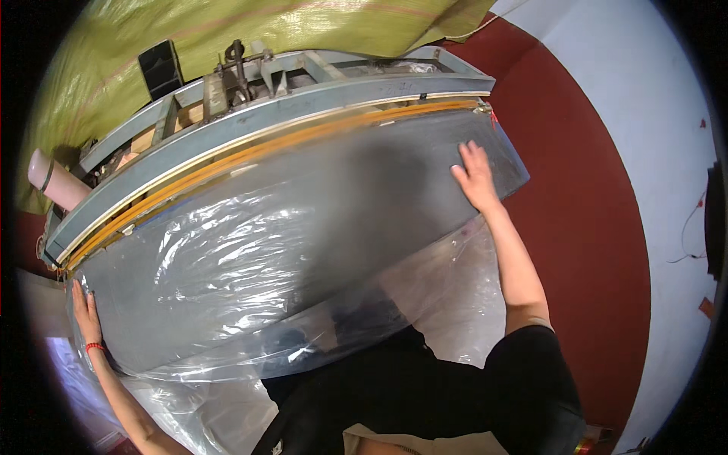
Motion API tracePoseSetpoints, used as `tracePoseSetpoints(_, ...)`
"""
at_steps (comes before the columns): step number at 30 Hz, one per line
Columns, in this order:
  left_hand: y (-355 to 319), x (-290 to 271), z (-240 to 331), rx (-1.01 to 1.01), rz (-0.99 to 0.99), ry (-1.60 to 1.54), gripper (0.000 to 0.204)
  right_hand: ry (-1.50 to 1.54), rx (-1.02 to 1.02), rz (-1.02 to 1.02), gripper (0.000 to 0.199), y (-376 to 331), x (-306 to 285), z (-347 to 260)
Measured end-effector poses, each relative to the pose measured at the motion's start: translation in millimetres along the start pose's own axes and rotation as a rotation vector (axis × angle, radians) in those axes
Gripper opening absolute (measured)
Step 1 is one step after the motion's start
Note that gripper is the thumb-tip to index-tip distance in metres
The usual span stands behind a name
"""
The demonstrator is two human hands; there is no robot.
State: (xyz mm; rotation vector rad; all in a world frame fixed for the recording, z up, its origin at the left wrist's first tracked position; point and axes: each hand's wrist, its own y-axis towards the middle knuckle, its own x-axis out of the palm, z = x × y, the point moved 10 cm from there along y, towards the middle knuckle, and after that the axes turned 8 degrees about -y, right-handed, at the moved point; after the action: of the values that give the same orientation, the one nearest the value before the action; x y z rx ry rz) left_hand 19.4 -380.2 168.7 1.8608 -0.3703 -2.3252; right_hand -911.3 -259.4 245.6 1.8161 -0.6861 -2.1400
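A clear plastic sheet (227, 258) lies over a long dark grey board-like surface (394, 205), and its loose part hangs over the near edge against my body. Flat on the sheet at the far left end rests my left hand (87, 315), fingers stretched out, a red bracelet at its wrist. Toward the right end my right hand (476, 176) lies with its fingers extended and slightly spread, touching the covered surface. Neither hand grips anything. Light glares off wrinkles in the plastic on the left half.
Behind the surface runs a blue-grey metal frame (303, 97) with orange strips (250, 155) along it. A metal clamp-like fitting (240, 72), a black phone (160, 70) and a pink bottle (57, 180) stand there. Yellow-green sheeting (303, 23) hangs beyond. Right is a dark red surface (576, 227).
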Motion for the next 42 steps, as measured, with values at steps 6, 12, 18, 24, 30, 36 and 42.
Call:
tracePoseSetpoints(6, -18.3, -6.8, -137.1, -0.579, 0.087, -0.046, 0.066, -0.053, 0.140, -0.387, 0.062, 7.5, 57.2, 4.0)
tracePoseSetpoints(12, -101.5, -112.2, -72.2, -0.346, 0.557, -0.051, 0.047, -0.028, -0.043, -0.148, 0.063, 32.4, 46.6, -29.9)
tracePoseSetpoints(18, -288.9, -85.1, 42.3, -0.397, 0.423, 0.039, 0.052, 0.321, 0.028, -0.278, 0.054, 38.8, 82.0, 16.9)
tracePoseSetpoints(24, -646.3, -76.5, 2.7, -1.208, 0.618, 0.163, 0.053, 0.204, -0.122, 0.147, 0.062, 91.2, 70.2, 16.9)
tracePoseSetpoints(30, -905.2, -63.4, 35.6, -1.834, 0.442, 0.395, 0.032, 0.359, -0.102, 0.131, 0.057, 96.0, 45.0, -67.7)
tracePoseSetpoints(36, -886.2, -107.9, 78.5, -2.001, 0.566, 0.380, 0.019, 0.343, -0.205, 0.152, 0.058, 90.1, 37.7, -91.5)
tracePoseSetpoints(42, -991.9, -136.3, 78.0, -1.953, 1.238, 0.269, 0.023, 0.304, -0.129, 0.096, 0.058, 80.7, 45.3, -71.7)
